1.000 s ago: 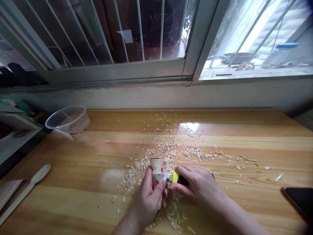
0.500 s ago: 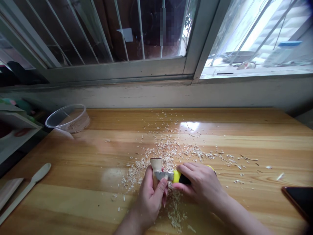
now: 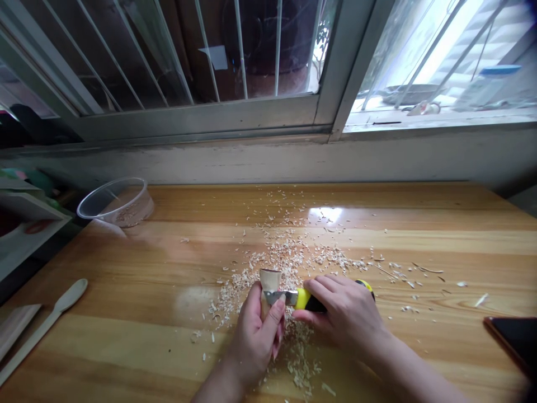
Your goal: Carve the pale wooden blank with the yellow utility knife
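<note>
In the middle foreground my left hand is closed around a pale piece of wood, whose wider, dark-topped end sticks up above the fingers. My right hand grips the yellow and black handle of a knife. Its short metal blade lies across the wood just under the flared end, and my left thumb presses on or near the blade. Wood shavings are scattered beneath and beyond both hands. The lower part of the wood is hidden inside my left hand.
A wooden spoon and a flat wooden piece lie at the left. A clear plastic bowl stands at the back left of the table. At the right edge is a dark phone. A barred window rises behind.
The knife blade has shifted slightly up along the wood and its angle has changed a little. Both hands keep their holds.
</note>
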